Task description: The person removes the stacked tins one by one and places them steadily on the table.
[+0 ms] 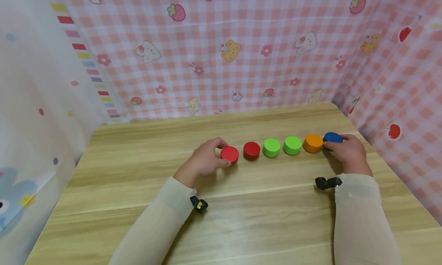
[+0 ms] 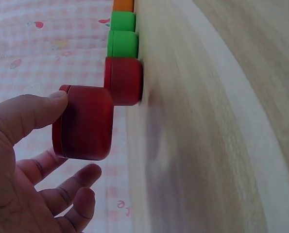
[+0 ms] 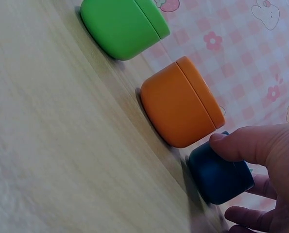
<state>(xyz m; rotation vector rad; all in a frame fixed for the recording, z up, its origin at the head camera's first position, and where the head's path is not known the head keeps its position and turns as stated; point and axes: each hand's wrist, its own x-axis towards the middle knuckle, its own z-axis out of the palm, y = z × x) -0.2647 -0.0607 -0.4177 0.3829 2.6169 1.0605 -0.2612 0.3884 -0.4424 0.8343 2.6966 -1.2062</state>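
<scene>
Wooden table (image 1: 241, 219) carries a row of six small round jars across the middle of the frame: two red, two green, one orange, one blue. The left hand (image 1: 203, 161) grasps the bright red jar (image 1: 229, 154) at the left end, thumb and fingers curled around it. The right hand (image 1: 350, 153) pinches the blue jar (image 1: 333, 137) at the right end, touching the orange jar (image 1: 312, 143). A sideways push could knock the neighbours out of line, I think.
</scene>
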